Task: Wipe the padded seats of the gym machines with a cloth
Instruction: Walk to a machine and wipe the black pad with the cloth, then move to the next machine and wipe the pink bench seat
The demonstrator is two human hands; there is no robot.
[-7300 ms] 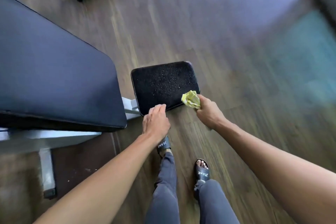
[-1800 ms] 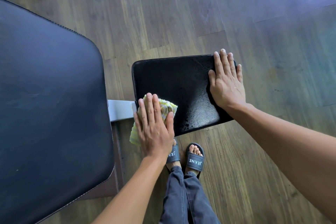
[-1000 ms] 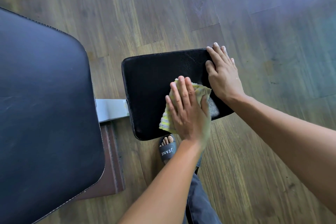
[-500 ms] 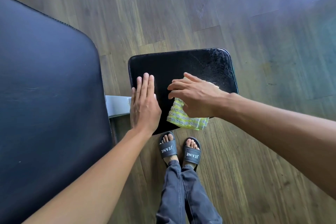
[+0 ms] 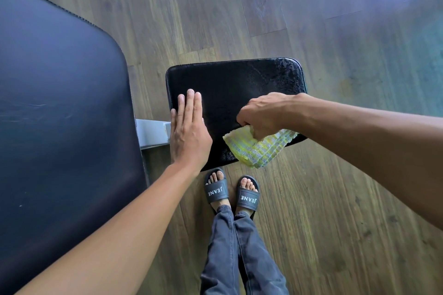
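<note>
A small black padded seat (image 5: 230, 84) sits low over the wooden floor in the middle of the view; its far right corner looks wet and speckled. My left hand (image 5: 189, 132) lies flat, fingers together, on the seat's near left edge. My right hand (image 5: 261, 115) is closed on a yellow and grey striped cloth (image 5: 259, 148), which hangs over the seat's near right edge. A larger dark blue padded bench (image 5: 60, 115) fills the left side.
A grey metal bracket (image 5: 153, 134) joins the seat to the large bench. My feet in dark slides (image 5: 230, 194) stand just in front of the seat. Wooden floor (image 5: 335, 31) lies beyond and to the right.
My right hand has closed on the cloth and lifted its near part from the seat. Before that the cloth passed from my left hand to my right. My left hand stays flat on the seat.
</note>
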